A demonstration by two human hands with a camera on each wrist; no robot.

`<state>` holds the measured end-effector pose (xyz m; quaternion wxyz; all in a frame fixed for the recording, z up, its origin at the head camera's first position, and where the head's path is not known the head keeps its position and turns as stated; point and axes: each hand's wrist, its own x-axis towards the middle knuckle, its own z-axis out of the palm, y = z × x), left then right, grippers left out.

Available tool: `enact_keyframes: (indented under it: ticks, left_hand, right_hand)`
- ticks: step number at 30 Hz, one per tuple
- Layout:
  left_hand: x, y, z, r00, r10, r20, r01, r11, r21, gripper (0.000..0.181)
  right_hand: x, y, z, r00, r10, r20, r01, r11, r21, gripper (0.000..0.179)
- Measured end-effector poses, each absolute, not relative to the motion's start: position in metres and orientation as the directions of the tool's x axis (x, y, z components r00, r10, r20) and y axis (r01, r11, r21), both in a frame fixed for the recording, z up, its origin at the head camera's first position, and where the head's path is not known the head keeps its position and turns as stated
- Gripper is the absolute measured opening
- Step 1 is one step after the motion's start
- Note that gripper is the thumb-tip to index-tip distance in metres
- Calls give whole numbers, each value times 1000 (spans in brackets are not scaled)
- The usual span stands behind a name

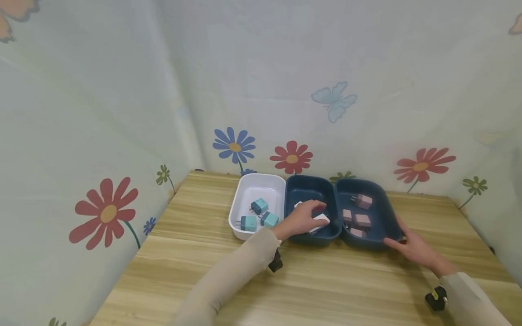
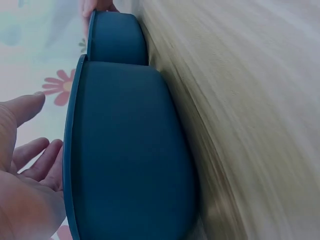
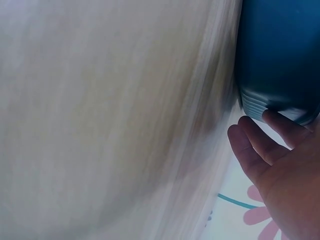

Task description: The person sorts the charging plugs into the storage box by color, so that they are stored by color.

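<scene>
In the head view, my left hand (image 1: 301,218) reaches into the middle dark blue bin (image 1: 299,182), thumb and fingers apart. Close by its thumb lies a white plug adapter (image 1: 322,220); another pale piece is mostly hidden behind the hand. The left wrist view shows the hand (image 2: 30,185) above the bin's rim, holding nothing. My right hand (image 1: 416,246) touches the right-hand dark blue bin (image 1: 385,208) at its front right corner. Its fingers (image 3: 250,140) are spread and fairly straight against the outer wall. Several pink plug adapters (image 1: 362,220) lie in that bin.
A white bin (image 1: 235,213) adjoins the middle bin on the left and holds teal plug adapters (image 1: 248,223). All three bins stand in a row near the back of the wooden table (image 1: 326,280). Behind hangs a flower-patterned curtain (image 1: 261,90).
</scene>
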<state>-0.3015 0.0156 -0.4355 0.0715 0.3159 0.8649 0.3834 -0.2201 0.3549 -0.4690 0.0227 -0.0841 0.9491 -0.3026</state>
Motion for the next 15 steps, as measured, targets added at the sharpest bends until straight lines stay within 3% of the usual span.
enact_keyframes:
  ticks: [9, 15]
  left_hand:
    - [-290, -11, -438, -777, 614, 140, 519, 497, 696, 52]
    - [-282, -34, -437, -783, 604, 148, 546, 554, 628, 52]
  right_hand:
    - [-226, 360, -472, -983, -180, 14, -154, 796, -585, 94]
    - [-223, 359, -475, -986, -165, 26, -148, 793, -590, 96]
